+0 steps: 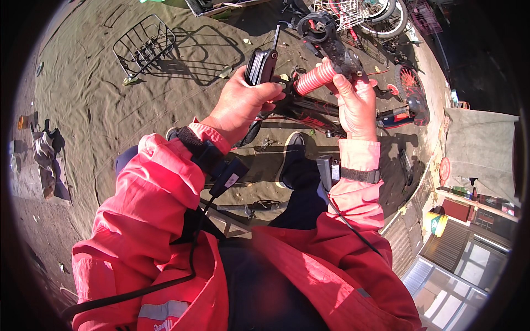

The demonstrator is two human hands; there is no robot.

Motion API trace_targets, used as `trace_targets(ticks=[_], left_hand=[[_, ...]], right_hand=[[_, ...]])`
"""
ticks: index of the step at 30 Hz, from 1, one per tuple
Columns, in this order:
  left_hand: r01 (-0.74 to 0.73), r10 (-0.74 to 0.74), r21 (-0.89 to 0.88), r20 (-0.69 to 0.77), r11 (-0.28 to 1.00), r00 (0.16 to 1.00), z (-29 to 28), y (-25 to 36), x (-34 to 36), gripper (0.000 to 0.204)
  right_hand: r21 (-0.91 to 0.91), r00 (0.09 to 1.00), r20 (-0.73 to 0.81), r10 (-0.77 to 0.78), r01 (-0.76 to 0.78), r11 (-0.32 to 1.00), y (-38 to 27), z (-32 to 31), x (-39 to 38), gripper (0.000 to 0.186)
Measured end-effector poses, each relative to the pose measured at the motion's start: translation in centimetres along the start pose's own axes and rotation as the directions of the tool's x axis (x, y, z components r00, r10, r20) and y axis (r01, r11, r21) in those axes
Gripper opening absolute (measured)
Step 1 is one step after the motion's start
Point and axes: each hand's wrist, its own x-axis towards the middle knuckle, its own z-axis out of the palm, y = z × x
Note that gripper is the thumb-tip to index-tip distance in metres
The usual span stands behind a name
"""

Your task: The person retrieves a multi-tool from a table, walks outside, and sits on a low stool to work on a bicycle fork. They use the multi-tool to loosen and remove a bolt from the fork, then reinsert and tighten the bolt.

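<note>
My left hand (pixel 237 105) is closed round a black folding multi-tool (pixel 261 67), with one slim metal key swung out and pointing up. To its right, my right hand (pixel 358 110) pinches the right end of a red coil spring (pixel 314 79). That end meets a dark scuffed metal part (pixel 345 59), which stands above my fingertips. Below the spring lies a black bicycle frame (pixel 309 110) with red markings. The left end of the spring is close to my left fingertips; whether they touch I cannot tell.
A black wire basket (pixel 144 45) lies on the brownish ground cloth (pixel 182 99) at the far left. Bicycle wheels (pixel 386 22) and a white basket (pixel 342 12) stand at the back right. A red-spoked wheel (pixel 408 83) is at the right. My shoe (pixel 292 154) rests below the frame.
</note>
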Motion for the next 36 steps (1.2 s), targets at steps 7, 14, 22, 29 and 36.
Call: trace_targets(ticks=[7,14,22,29,36], left_hand=[[-0.001,0.001,-0.001,-0.006,1.0,1.0,0.0,0.0,-0.1,0.038],[-0.011,0.011,-0.002,0.004,1.0,1.0,0.0,-0.1,-0.1,0.037],[0.002,-0.002,0.001,0.018,1.0,1.0,-0.2,-0.2,0.0,0.038],[0.002,-0.002,0.015,0.017,1.0,1.0,-0.2,-0.2,0.0,0.038],[-0.009,0.009,0.012,0.033,1.0,0.999,-0.4,-0.4,0.1,0.034]], right_hand=[[-0.107,0.996,0.051,0.076,-0.07,0.992,0.6,-0.1,-0.3,0.043],[-0.15,0.995,0.077,0.062,-0.05,0.987,1.1,0.0,-0.3,0.042],[-0.287,0.978,0.133,0.159,-0.116,0.951,1.2,0.1,-0.7,0.042],[-0.283,0.987,0.092,0.129,-0.099,0.954,1.4,0.5,-0.7,0.034],[-0.369,0.984,0.088,0.152,-0.109,0.923,1.2,0.8,-0.8,0.029]])
